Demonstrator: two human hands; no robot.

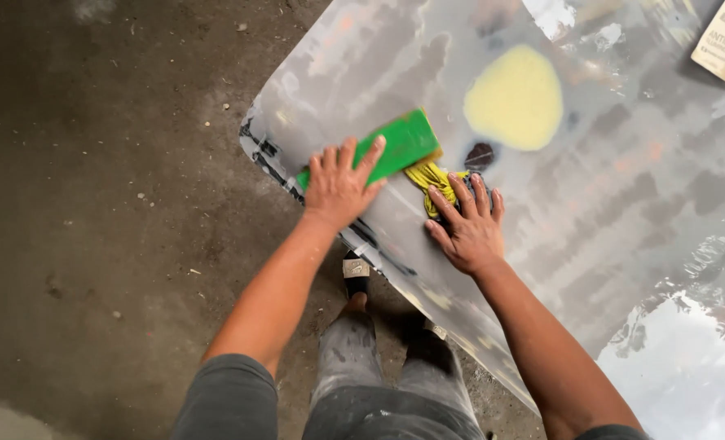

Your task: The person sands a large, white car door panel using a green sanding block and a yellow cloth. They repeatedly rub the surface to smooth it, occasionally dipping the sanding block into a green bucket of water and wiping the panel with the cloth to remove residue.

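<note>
Head view. Left hand (339,189) presses flat, fingers spread, on a green sanding block (391,147) at centre frame, on the grey primed body panel (623,195); no closed grip, palm pressure only. Right hand (468,226) lies open just right of it, fingertips on a crumpled yellow cloth (431,179). Judged step: block-sanding near the panel's left edge. Next stroke calls for even pressure, block flat. Yellow filler patch (515,98) sits upper centre. Abrasive under block hidden; panel cut off right.

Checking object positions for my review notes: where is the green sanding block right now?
In the head view, the green sanding block lies on the grey panel near its left edge, under the left hand, left of the yellow patch.
</note>
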